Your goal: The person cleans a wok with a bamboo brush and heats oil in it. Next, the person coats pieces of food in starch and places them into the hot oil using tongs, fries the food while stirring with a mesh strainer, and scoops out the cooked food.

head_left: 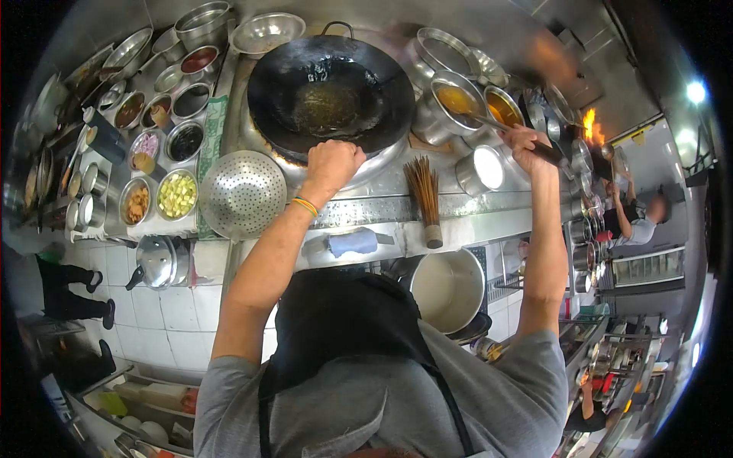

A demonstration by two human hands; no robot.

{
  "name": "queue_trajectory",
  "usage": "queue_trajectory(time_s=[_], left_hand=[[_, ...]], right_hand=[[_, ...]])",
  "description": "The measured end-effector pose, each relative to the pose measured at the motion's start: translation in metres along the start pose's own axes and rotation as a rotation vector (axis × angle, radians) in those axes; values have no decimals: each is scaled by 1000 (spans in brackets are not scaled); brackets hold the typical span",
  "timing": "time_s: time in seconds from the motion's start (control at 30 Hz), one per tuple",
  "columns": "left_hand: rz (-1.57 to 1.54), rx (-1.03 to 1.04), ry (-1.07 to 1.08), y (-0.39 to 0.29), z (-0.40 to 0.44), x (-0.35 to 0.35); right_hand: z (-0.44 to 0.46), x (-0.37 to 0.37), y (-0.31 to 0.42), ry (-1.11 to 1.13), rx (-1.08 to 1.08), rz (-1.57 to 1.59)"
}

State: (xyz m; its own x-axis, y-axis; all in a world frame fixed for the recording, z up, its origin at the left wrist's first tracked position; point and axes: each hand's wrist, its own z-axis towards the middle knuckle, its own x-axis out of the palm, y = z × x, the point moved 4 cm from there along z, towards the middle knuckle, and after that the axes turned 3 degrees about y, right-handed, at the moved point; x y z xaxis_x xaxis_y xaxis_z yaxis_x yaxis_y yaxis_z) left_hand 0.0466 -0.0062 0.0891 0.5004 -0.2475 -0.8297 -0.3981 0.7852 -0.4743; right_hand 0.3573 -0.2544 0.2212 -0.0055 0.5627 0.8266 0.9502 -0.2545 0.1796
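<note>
My left hand (334, 162) is closed at the near edge of a large black wok (267, 99); its fingers hide the part they grip. A shallow pool of oily liquid (328, 107) lies in the wok's bottom. My right hand (529, 149) grips the dark handle of a ladle (489, 122). The ladle's head reaches into a steel pot (433, 126) of orange-yellow liquid, so its bowl is hard to make out. Beside that pot stands another pot (502, 106) with amber liquid. A bamboo wok brush (422, 187) lies on the counter between my arms.
A perforated strainer (243, 195) rests left of the wok. Further left are bowls of diced green vegetable (176, 195), sauces and squeeze bottles (104, 145). A white-filled container (481, 171) sits by my right wrist. Flames (592, 128) rise at far right, near another person (637, 221). Below is a large pot (448, 290).
</note>
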Motion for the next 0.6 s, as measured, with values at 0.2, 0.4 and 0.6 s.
queue_trajectory(time_s=[0.2,0.4,0.6], left_hand=[[-9,7,-41,0,-1,-2],[3,3,-24,-1,-1,-2],[-9,46,-53,-1,-3,-1]], right_hand=[[-25,31,-21,40,-61,-145],[-35,60,-60,98,-6,-220],[0,60,-103,127,56,-297]])
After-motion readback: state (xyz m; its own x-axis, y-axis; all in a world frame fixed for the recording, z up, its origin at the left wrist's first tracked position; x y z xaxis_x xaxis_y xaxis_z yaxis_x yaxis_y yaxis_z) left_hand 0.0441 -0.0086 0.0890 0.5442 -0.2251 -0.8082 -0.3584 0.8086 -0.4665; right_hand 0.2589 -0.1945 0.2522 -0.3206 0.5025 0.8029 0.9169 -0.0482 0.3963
